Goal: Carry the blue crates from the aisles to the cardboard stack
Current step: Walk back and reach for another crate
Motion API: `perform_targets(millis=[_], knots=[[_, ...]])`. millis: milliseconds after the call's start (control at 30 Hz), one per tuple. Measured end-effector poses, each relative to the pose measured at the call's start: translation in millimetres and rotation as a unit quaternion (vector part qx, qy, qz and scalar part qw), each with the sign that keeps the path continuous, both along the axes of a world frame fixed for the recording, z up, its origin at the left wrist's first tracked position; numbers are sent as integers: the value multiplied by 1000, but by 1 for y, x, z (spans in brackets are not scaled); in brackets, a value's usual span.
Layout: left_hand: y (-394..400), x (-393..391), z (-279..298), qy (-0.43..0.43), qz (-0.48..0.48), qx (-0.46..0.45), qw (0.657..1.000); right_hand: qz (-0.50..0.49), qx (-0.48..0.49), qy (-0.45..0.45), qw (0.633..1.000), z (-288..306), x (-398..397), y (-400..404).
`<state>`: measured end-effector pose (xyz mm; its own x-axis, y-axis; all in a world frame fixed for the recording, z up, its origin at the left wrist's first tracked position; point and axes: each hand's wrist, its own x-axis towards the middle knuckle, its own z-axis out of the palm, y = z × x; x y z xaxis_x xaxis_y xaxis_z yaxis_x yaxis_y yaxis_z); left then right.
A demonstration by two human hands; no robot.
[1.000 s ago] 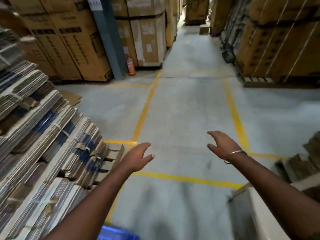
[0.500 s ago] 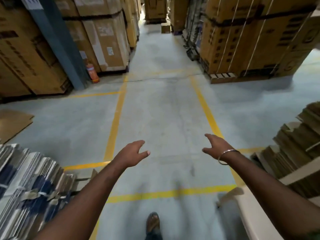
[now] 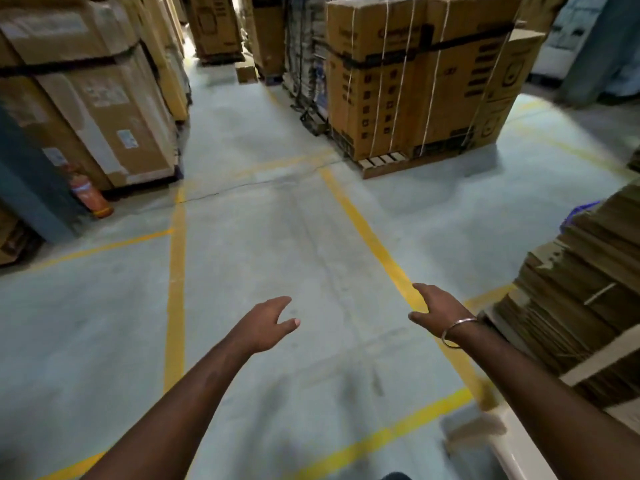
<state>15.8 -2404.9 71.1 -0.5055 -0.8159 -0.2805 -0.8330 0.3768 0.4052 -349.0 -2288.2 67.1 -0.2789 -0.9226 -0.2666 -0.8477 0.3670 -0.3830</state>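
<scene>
Both empty: left hand (image 3: 265, 325) and right hand (image 3: 438, 308) out over the floor (image 3: 259, 237), fingers loosely apart. Blue crate (image 3: 579, 211) only a sliver behind the cardboard stack (image 3: 581, 299) at the right edge. Probably rigid, light plastic; best gripped at opposite rims.

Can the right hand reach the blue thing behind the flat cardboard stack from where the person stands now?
Probably not. The right hand is open and empty, low over the floor, and the blue thing shows only as a small edge past the cardboard stack, which stands between them. The person would likely need to walk around it.
</scene>
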Motion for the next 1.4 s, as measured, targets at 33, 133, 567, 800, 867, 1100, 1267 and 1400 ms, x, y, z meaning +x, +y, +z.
perform_targets(millis=[33, 133, 567, 800, 867, 1100, 1267, 1400], knots=[[-21, -13, -6, -2, -12, 7, 1000, -15, 1, -2, 1000, -6, -12, -13], [-60, -39, -13, 5, -27, 7, 1000, -29, 4, 5, 1000, -11, -36, -40], [-297, -246, -11, -16, -118, 2, 993, -127, -1, -5, 992, -15, -226, -227], [-419, -335, -18, -20, -155, 22, 988, -153, -10, 3, 988, -13, -301, -324], [-462, -363, -22, -23, -172, 18, 985, -164, -9, 9, 986, -18, -325, -356], [-614, -453, -24, -9, -221, 28, 975, -205, -33, 22, 978, -16, -405, -477], [-712, -527, -16, -14, -265, 2, 964, -242, -35, 33, 969, -13, -454, -545], [-762, -598, -20, -21, -291, 13, 956, -288, -41, 8, 957, -21, -505, -576]])
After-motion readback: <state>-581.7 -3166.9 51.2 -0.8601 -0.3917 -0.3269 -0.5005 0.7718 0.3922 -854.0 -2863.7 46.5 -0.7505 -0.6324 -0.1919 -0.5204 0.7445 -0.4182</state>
